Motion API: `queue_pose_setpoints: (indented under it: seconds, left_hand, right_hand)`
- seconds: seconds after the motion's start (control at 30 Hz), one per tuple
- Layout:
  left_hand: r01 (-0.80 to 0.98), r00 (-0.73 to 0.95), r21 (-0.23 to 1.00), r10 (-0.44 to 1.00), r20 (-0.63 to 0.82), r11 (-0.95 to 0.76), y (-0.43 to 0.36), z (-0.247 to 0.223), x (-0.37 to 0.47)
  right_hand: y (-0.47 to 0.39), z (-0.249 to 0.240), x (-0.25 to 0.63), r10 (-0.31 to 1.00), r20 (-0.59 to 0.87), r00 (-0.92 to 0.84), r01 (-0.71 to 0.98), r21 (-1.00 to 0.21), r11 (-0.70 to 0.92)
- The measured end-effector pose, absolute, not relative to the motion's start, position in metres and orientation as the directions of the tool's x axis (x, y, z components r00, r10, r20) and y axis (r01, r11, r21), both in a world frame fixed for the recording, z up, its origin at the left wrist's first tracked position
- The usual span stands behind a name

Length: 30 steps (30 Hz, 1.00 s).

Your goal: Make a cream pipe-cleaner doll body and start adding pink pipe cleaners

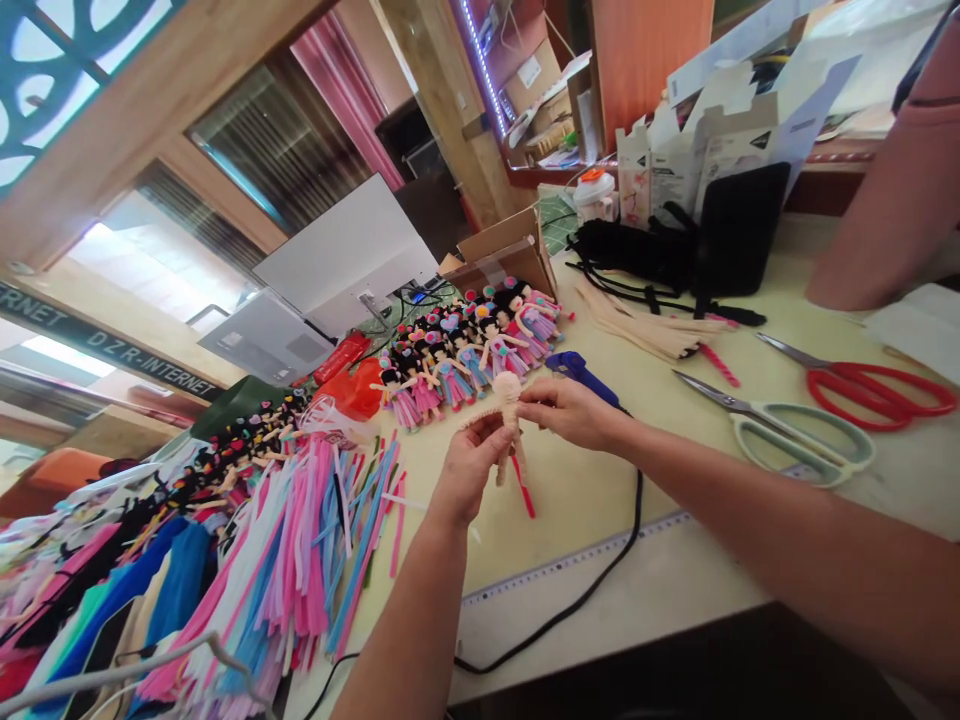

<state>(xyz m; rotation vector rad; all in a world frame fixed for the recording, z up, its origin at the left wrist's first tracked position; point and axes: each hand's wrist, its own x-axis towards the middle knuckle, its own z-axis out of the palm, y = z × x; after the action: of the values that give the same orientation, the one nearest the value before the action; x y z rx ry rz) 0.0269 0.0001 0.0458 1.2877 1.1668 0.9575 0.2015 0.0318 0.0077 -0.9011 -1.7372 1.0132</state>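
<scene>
A small beige doll figure made of pipe cleaner, with a round head, arms and legs, is upright above the table. Its lower body is pinched between the thumb and fingers of my left hand. My right hand grips it from the other side, near the shoulder and arm. Beneath the figure, a short red pipe cleaner shows; whether it is attached or lies on the table I cannot tell. Just beyond my right hand lies a blue glue gun.
Finished dolls stand in a crowd behind my hands. Pink, white and blue pipe cleaners lie at left. Green-handled scissors, red-handled scissors and beige pipe cleaners are at right. A black cord crosses a ruler in front.
</scene>
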Motion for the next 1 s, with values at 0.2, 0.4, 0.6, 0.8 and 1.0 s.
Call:
queue_pose_setpoints:
  seconds: [0.2, 0.4, 0.6, 0.8, 1.0]
  left_hand:
    - [0.156, 0.127, 0.988, 0.991, -0.04, 0.02, 0.001, 0.042, 0.03]
    - [0.248, 0.114, 0.969, 0.993, -0.013, -0.016, 0.001, 0.04, 0.028]
    - [0.493, 0.067, 0.815, 0.948, 0.312, -0.303, -0.002, 0.041, 0.028]
    - [0.664, 0.155, 0.608, 0.875, 0.459, -0.436, -0.015, 0.042, 0.031]
    - [0.539, 0.022, 0.822, 0.978, 0.207, -0.186, -0.017, 0.053, 0.021]
  right_hand:
    - [0.03, 0.012, 0.2, 0.925, 0.239, -0.295, 0.106, -0.954, 0.281]
    - [0.027, 0.016, 0.198, 0.956, 0.059, -0.287, 0.04, -0.996, 0.073]
    - [0.028, 0.015, 0.198, 0.956, 0.208, -0.209, -0.074, -0.978, 0.196]
    - [0.028, 0.02, 0.204, 0.944, 0.13, -0.303, -0.23, -0.971, 0.059]
    - [0.03, 0.019, 0.211, 0.871, 0.174, -0.459, -0.422, -0.906, -0.041]
